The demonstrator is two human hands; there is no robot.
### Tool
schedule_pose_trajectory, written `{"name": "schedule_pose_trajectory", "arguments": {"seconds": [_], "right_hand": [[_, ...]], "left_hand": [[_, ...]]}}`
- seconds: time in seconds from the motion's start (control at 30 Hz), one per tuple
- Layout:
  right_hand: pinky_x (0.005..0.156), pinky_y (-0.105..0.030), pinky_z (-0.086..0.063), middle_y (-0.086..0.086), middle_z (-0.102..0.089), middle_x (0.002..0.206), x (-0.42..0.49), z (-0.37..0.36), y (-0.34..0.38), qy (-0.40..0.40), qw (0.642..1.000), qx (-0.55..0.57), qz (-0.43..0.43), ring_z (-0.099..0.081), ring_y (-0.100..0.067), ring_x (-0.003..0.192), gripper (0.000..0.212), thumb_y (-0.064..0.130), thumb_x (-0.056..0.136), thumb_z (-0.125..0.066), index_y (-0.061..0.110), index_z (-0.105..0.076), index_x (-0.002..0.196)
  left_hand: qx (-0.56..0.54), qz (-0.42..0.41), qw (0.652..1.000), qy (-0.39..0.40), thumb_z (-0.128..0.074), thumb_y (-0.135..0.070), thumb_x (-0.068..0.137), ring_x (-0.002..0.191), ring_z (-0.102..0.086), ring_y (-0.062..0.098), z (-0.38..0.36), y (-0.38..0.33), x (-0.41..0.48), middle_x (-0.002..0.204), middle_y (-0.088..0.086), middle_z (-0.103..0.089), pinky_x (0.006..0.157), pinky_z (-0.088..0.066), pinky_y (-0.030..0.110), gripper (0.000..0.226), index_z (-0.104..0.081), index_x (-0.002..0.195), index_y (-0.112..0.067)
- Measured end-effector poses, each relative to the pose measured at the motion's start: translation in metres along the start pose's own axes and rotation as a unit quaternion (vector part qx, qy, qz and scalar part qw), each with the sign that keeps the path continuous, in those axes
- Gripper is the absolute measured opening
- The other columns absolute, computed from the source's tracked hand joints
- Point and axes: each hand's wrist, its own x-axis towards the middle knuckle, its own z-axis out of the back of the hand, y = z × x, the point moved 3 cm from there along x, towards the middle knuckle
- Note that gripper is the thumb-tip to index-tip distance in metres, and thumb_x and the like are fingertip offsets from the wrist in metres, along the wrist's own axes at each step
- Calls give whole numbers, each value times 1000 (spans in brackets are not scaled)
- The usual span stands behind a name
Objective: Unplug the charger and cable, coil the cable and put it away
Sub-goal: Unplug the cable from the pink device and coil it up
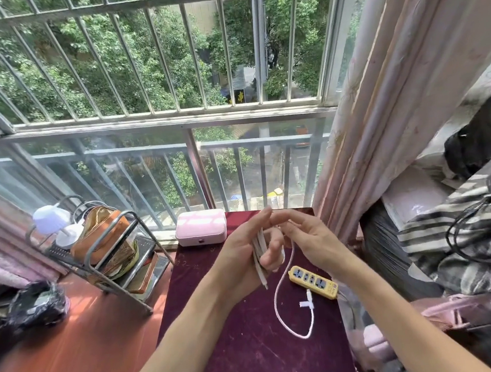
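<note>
A white cable [279, 296] is partly looped around my left hand [251, 248], which holds several strands against its palm with one plug end sticking out below. My right hand [309, 236] pinches the cable just right of the left fingers. From there the loose length hangs down, curves over the dark red table [242, 351] and ends in a connector with a white tie beside the yellow power strip [313, 281]. Nothing is plugged into the strip. I see no separate charger block.
A pink case [201, 227] stands at the table's far edge by the barred window. A metal rack [116, 258] with bags and a small lamp is to the left on the red floor. Curtain and piled fabric with black cords crowd the right side.
</note>
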Motion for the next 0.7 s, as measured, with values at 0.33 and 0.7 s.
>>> {"name": "schedule_pose_trajectory", "arguments": {"seconds": [0.33, 0.7], "right_hand": [[54, -25, -36, 7, -54, 63, -34, -24, -23, 98, 963, -250, -18, -41, -5, 53, 23, 36, 109, -51, 24, -67, 97], [62, -14, -42, 28, -61, 75, -37, 11, 53, 93, 902, -401, 127, -61, 3, 70, 18, 52, 90, -73, 35, -79, 89]], "left_hand": [[248, -51, 961, -114, -46, -22, 107, 83, -75, 25, 7, -14, 12, 104, 23, -76, 77, -62, 32, 36, -56, 128, 6], [497, 6, 866, -59, -40, -39, 109, 57, -71, 21, 18, 3, 13, 73, 5, -77, 53, -54, 28, 44, -64, 116, -4]]}}
